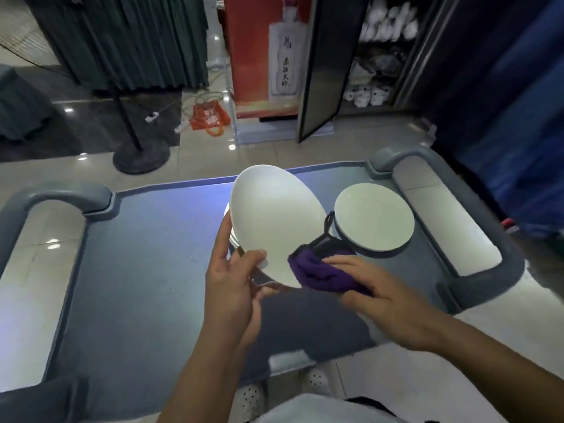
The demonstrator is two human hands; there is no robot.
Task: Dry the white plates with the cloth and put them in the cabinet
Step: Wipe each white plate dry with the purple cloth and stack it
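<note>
A white plate is tilted up above the grey cart top. My left hand grips its near-left rim, thumb on the face. My right hand holds a purple cloth with a black loop against the plate's lower right edge. Behind the held plate, edges of a plate stack show on the cart. A second white plate pile lies flat to the right. The cabinet stands open at the back right with white dishes on its shelves.
The cabinet's dark door hangs open toward the cart. Cart handles curve up at both sides. A fan stand base, an orange bag and cables lie on the tiled floor beyond. Blue fabric hangs at the right.
</note>
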